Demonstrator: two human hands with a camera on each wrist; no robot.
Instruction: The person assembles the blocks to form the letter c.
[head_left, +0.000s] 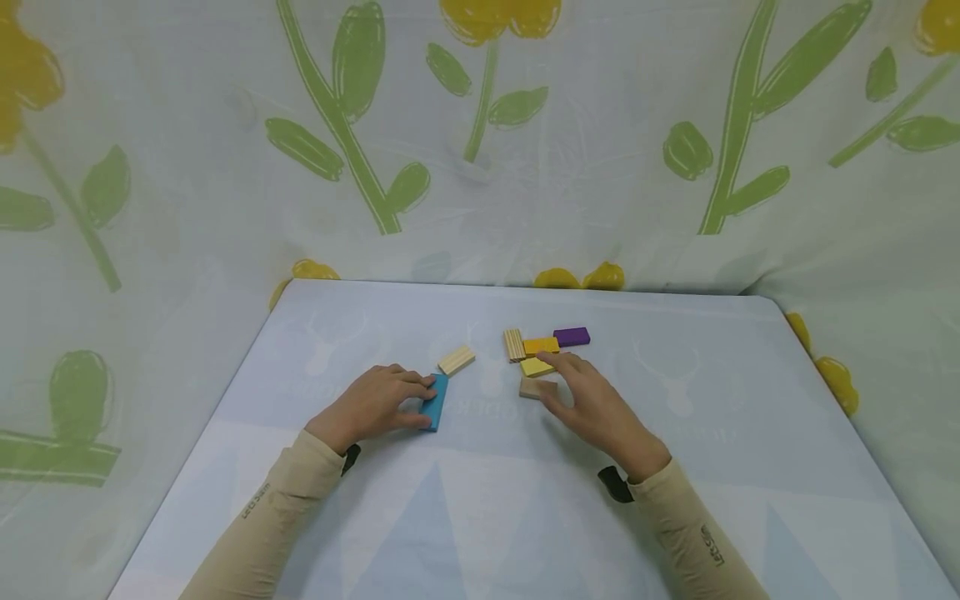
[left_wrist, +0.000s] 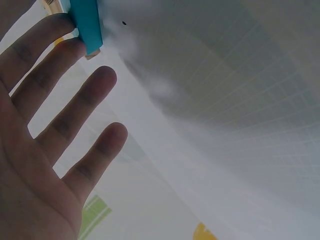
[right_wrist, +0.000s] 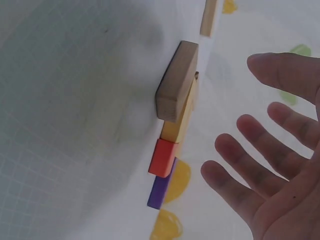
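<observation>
Near the middle of the table, my left hand (head_left: 382,402) touches a blue block (head_left: 435,403) lying flat. Its index and middle fingertips rest at the block's left edge, and the thumb is close to the near end. In the left wrist view the fingers (left_wrist: 82,97) are spread and fairly straight beside the blue block (left_wrist: 87,25). My right hand (head_left: 596,408) hovers by a cluster of blocks, index fingertip over a yellow block (head_left: 534,367), thumb beside a plain wooden block (head_left: 531,387). In the right wrist view that hand (right_wrist: 280,170) has nothing between its fingers.
A pale wooden block (head_left: 457,360) lies just beyond the blue one. A striped block (head_left: 513,344), an orange block (head_left: 540,346) and a purple block (head_left: 572,336) sit at the cluster's far side. Flower-patterned cloth (head_left: 585,167) hangs behind the table's far edge.
</observation>
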